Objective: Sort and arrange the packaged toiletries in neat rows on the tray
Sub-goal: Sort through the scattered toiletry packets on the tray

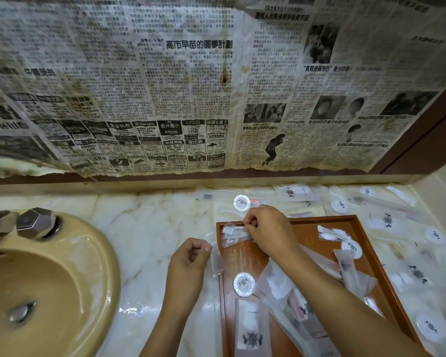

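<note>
Right hand pinching clear plastic packet of white floss picks at far-left corner of brown wooden tray. Left hand curled, pinching edge of clear film just left of tray. Round white sachet and other packets in tray; more scattered on marble tabletop. Beige sink at left.

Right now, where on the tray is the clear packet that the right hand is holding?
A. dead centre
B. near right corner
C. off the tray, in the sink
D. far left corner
D: the right hand pinches the clear packet at the tray's far left corner.
</note>
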A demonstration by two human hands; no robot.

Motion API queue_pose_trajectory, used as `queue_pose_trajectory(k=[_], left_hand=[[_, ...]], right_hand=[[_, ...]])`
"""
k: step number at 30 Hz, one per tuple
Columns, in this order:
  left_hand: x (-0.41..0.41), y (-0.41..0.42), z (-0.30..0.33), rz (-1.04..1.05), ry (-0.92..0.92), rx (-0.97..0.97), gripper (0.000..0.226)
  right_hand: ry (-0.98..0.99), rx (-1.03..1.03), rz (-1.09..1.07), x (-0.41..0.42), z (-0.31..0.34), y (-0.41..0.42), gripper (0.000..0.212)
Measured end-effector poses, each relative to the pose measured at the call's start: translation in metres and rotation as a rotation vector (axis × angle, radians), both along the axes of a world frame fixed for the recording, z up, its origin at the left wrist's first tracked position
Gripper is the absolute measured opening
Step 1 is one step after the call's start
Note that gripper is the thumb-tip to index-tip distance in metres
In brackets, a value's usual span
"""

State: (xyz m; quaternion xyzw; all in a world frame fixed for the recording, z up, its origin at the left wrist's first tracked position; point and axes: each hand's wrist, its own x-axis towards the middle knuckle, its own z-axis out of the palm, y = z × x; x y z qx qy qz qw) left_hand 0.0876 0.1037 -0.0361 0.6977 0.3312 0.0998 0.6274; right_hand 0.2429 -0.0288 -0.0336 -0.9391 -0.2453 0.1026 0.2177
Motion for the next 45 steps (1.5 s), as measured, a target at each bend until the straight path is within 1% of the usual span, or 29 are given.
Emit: queue_pose_trajectory(k=[4,8,10,12,14,17,19,21,23,27,30,32,35,37,41,43,45], left_hand=[[0.005,0.0,0.002,0.022,-0.043,-0.065,0.004],[0.013,0.002,0.005,0.015,-0.07,-0.086,0.008],[0.018,0.004,0.007,-0.012,-0.075,-0.077,0.008],[0.024,0.005,0.011,-0.033,-0.093,-0.079,0.008],[0.032,0.005,0.015,-0.039,-0.121,-0.102,0.008],[0.042,0.002,0.02,-0.045,-0.159,-0.175,0.01],[0.045,-0.001,0.018,-0.067,-0.173,-0.214,0.012],[0.046,-0.003,0.014,-0.107,-0.176,-0.191,0.014],[0.047,-0.003,0.008,-0.161,-0.168,-0.101,0.017],[0.049,0.0,-0.001,-0.22,-0.142,0.023,0.03],[0.051,0.003,-0.003,-0.245,-0.152,0.124,0.033],[0.052,0.006,-0.005,-0.203,-0.152,0.222,0.032],[0.05,0.011,-0.011,-0.117,-0.116,0.311,0.041],[0.048,0.012,-0.016,-0.115,-0.116,0.339,0.045],[0.048,0.011,-0.024,-0.202,-0.109,0.435,0.035],[0.05,0.01,-0.029,-0.282,-0.076,0.552,0.032],[0.053,0.009,-0.033,-0.363,-0.032,0.683,0.037]], right_hand=[[0.002,0.047,-0.032,-0.002,0.0,0.0,0.008],[0.064,0.132,-0.088,-0.002,0.004,-0.005,0.005],[0.119,0.231,-0.13,-0.004,0.008,-0.009,0.006],[0.198,0.377,-0.175,-0.01,0.014,-0.014,0.009],[0.303,0.48,-0.2,-0.016,0.021,-0.019,0.011],[0.537,0.558,-0.211,-0.026,0.027,-0.025,0.017],[0.624,0.591,-0.221,-0.029,0.025,-0.028,0.018],[0.699,0.65,-0.285,-0.03,0.021,-0.03,0.025],[0.757,0.702,-0.348,-0.028,0.02,-0.032,0.028],[0.762,0.733,-0.356,-0.02,0.02,-0.034,0.008],[0.746,0.74,-0.365,-0.012,0.02,-0.034,0.007],[0.697,0.729,-0.373,-0.007,0.021,-0.032,0.006],[0.579,0.637,-0.355,0.001,0.014,-0.029,0.005],[0.495,0.557,-0.337,0.005,0.007,-0.026,0.005],[0.355,0.468,-0.343,0.007,-0.008,-0.018,0.004],[0.285,0.434,-0.353,0.004,-0.013,-0.015,0.005],[0.221,0.401,-0.35,0.0,-0.018,-0.014,0.007]])
